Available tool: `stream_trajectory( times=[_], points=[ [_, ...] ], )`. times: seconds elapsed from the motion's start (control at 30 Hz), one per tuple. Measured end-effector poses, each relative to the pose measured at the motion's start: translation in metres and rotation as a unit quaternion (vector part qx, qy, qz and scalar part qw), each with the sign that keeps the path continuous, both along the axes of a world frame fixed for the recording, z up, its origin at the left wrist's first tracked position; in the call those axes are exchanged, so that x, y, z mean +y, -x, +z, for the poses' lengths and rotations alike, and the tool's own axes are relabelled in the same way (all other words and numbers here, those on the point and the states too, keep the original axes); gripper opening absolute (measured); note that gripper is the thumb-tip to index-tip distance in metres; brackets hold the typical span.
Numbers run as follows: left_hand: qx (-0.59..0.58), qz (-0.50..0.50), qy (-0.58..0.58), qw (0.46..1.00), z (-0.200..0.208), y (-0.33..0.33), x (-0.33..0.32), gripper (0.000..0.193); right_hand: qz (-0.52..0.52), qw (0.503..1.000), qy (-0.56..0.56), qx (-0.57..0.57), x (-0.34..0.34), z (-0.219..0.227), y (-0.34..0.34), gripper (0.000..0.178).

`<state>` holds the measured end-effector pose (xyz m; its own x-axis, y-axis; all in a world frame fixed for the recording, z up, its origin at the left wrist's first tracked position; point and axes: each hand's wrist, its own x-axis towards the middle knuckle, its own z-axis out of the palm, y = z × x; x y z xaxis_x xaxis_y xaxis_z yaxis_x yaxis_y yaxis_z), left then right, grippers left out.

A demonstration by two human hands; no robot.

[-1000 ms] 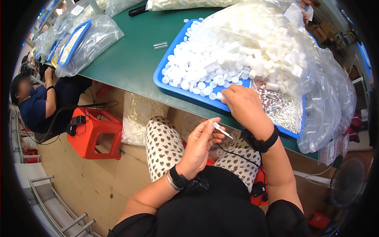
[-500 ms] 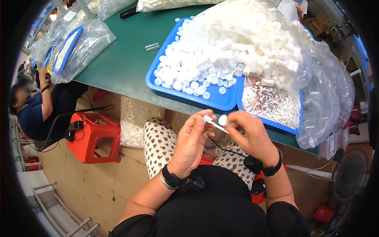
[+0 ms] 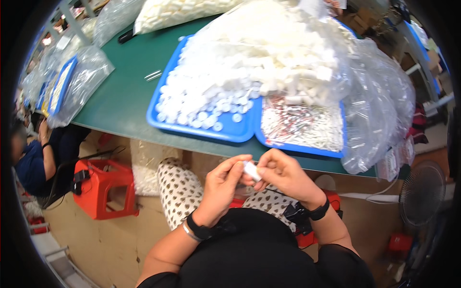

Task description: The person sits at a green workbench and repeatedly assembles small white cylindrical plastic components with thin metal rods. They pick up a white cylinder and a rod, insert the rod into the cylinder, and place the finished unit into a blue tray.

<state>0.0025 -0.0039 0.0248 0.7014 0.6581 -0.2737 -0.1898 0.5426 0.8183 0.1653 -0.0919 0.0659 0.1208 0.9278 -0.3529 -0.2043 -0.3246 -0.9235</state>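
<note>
Over my lap, just below the table's front edge, my left hand [image 3: 220,186] and my right hand [image 3: 286,178] meet fingertip to fingertip. Between them is a small white cylinder [image 3: 251,171], tilted, its upper end pinched by the left thumb and fingers. The right thumb and fingers close on its right side. Anything inside the cylinder is hidden. Beyond my hands, small translucent discs [image 3: 211,115] lie in a blue tray [image 3: 234,134]. A second blue tray [image 3: 300,148] holds thin white and reddish sticks [image 3: 302,122].
A big clear bag of off-white cylinders [image 3: 273,45] leans over both trays on the green table [image 3: 113,103]. Two clear tubes [image 3: 153,75] lie left of them. Crumpled plastic [image 3: 377,101] hangs at right. A red stool [image 3: 105,187], a fan [image 3: 422,194] and a seated person [image 3: 36,163] flank me.
My hands have come together. The white cylinder in the right hand now sits between both hands' fingertips, and the thin white stick held earlier no longer shows. The whole view has shifted.
</note>
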Motion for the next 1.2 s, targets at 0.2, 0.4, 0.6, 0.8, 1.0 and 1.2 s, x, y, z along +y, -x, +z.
stream_trajectory(
  times=[0.2, 0.4, 0.6, 0.8, 1.0, 1.2],
  points=[
    [-0.047, -0.098, 0.087, 0.99, -0.002, 0.0, 0.001, 0.031, 0.044, 0.997, 0.007, -0.056, -0.011, 0.014, -0.009, 0.015],
    [-0.044, -0.103, 0.07, 0.991, -0.002, 0.002, 0.001, 0.032, -0.066, 0.836, -0.042, -0.543, -0.027, 0.036, -0.071, 0.012],
    [-0.115, -0.108, 0.194, 0.968, 0.001, -0.001, 0.0, 0.011, -0.058, 0.462, 0.114, -0.878, -0.075, 0.003, -0.191, 0.02],
    [-0.083, -0.129, 0.15, 0.977, 0.004, 0.005, 0.003, 0.035, -0.11, 0.506, 0.041, -0.854, -0.064, 0.012, -0.176, 0.021],
    [-0.119, -0.11, 0.197, 0.967, -0.006, 0.005, 0.009, 0.027, -0.046, 0.836, -0.113, -0.535, -0.04, 0.033, -0.051, 0.037],
    [-0.15, -0.065, 0.206, 0.965, -0.007, 0.004, 0.003, 0.021, 0.034, 0.834, -0.215, -0.507, -0.022, 0.004, -0.002, 0.029]
  ],
)
